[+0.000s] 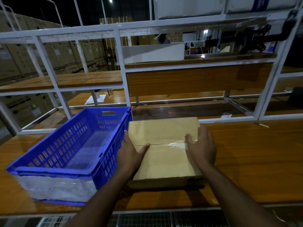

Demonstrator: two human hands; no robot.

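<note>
Currently: box (164,163), centre frame, flat on the table (249,161), just beside the crate (65,145) at left. Your left hand (129,153) and right hand (203,146) rest against its sides, fingers straight, thumbs on top.

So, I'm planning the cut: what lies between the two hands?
Head view: only the top of the cardboard box, its taped seam running from left hand to right hand.

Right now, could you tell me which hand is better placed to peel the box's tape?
Probably right: the right hand lies at the crinkled tape on the cardboard box; the left hand touches its edge.
</note>
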